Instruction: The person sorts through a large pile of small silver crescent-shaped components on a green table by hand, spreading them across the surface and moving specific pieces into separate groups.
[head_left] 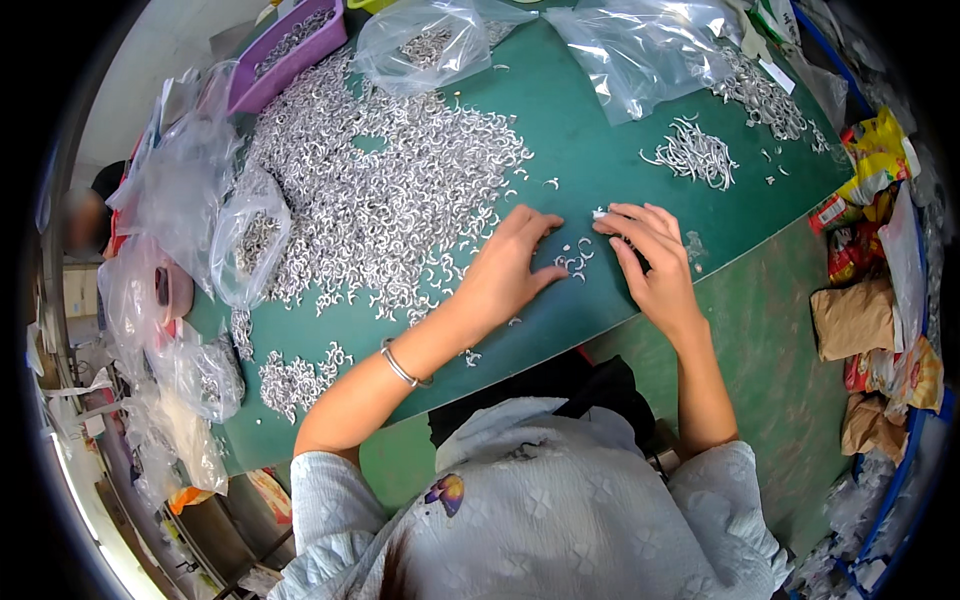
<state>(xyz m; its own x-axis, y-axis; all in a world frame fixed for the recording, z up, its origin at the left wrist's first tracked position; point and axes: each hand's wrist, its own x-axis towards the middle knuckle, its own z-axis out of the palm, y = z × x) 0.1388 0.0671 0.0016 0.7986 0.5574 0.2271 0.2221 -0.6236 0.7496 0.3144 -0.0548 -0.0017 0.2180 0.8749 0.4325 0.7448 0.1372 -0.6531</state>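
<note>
A large spread of small curved silvery metal pieces [390,190] covers the left and middle of the green table [590,170]. At its right edge is my left hand [512,265], thumb and fingers apart with nothing visible between them. A few loose curved pieces [575,262] lie between my two hands. My right hand [655,262] reaches in from the right, fingers stretched leftward and thumb apart from them. By its fingertips sits a tiny white piece [599,213]; whether the fingers touch it is unclear.
Smaller piles of curved pieces lie at the right [697,153] and near left [297,380]. A purple bin [285,55] and clear plastic bags [640,50] stand along the far side. More bags [185,180] crowd the left edge. Packets and a brown paper bag [853,318] line the right.
</note>
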